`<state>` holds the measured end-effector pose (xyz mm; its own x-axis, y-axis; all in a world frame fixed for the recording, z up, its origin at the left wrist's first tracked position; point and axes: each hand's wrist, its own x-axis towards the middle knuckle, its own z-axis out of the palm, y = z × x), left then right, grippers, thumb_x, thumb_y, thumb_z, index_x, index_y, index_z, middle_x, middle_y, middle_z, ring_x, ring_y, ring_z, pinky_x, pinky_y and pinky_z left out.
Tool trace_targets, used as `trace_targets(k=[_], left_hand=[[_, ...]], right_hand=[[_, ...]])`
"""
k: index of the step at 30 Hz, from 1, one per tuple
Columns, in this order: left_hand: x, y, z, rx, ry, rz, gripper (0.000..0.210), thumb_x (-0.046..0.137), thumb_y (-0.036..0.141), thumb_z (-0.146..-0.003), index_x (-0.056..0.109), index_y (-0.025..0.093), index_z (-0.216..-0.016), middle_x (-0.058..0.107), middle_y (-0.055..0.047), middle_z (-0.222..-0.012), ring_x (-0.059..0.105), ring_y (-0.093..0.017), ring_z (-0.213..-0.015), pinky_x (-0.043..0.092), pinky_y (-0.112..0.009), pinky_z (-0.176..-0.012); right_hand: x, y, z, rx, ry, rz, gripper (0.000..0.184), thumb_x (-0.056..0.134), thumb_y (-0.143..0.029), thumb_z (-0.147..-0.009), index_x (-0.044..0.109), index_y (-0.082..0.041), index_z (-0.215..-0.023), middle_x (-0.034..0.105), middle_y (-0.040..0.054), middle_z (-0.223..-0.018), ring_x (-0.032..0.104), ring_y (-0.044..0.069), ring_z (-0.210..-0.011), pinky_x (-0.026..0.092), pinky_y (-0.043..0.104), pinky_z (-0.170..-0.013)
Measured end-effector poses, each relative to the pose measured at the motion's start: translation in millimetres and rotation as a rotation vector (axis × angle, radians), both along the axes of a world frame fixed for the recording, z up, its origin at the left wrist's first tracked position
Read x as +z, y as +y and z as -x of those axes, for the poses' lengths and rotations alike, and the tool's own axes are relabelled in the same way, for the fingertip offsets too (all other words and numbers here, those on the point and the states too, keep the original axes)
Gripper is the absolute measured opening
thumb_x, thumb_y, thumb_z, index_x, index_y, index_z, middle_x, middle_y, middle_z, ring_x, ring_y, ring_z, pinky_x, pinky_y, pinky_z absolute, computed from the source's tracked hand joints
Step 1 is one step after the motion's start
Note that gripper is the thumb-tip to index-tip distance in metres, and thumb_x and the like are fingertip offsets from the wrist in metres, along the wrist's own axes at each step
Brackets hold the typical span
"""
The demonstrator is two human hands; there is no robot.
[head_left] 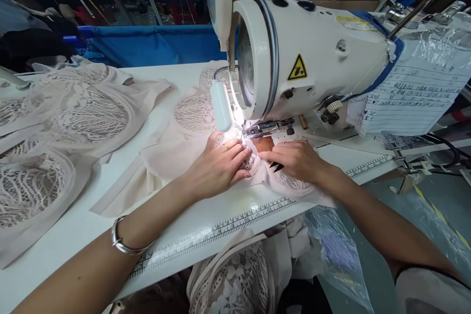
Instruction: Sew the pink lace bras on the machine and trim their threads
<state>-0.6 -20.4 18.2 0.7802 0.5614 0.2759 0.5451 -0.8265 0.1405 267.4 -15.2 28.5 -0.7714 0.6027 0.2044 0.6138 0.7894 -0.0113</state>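
lace garment under the needle, two hands on it

one sewing machine [312,54] carries one yellow warning triangle [297,69] with a black pictogram, and one yellow label [356,23] whose print is too small to read. a ruled sheet [408,88] under clear plastic hangs on its right end, covered in handwriting that cannot be made out with certainty. one ruler strip [235,225], marked with numerals, runs along the front of the white table [167,250].

the lace garment [251,163] lies on the table beneath the needle area, lit by one small white lamp [221,108]. the left hand [221,164], with one ring [225,146], rests on it with spread, slightly bent fingers, pressing rather than clenching. the right hand [298,159] is curled over the fabric, grasping one dark tool [275,166] with two pointed tips. one bracelet [125,244] circles the left wrist.

at least three lace cups [93,115] lie in the pile to the left.
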Motion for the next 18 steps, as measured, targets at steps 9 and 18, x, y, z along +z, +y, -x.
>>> trace_targets(k=[9, 18], left_hand=[[-1.7, 0, 0, 0.032, 0.000, -0.020, 0.042, 0.039, 0.039, -0.106, 0.064, 0.015, -0.130, 0.067, -0.016, -0.132, 0.054, -0.039, -0.133, 0.026, -0.068, -0.111], [-1.5, 6, 2, 0.084, 0.024, -0.039, 0.045, 0.036, 0.045, -0.106, 0.063, 0.017, -0.129, 0.065, -0.018, -0.135, 0.054, -0.040, -0.131, 0.027, -0.071, -0.109]], right_hand=[[-0.8, 12, 6, 0.042, -0.021, -0.087, 0.044, 0.038, -0.010, -0.099, 0.077, -0.026, -0.114, 0.060, 0.0000, -0.064, 0.048, 0.014, -0.063, 0.024, 0.029, -0.054], [0.5, 22, 16, -0.103, -0.029, 0.123, 0.047, 0.043, -0.005, -0.091, 0.077, -0.027, -0.115, 0.069, 0.0015, -0.079, 0.055, 0.014, -0.068, 0.030, 0.025, -0.054]])
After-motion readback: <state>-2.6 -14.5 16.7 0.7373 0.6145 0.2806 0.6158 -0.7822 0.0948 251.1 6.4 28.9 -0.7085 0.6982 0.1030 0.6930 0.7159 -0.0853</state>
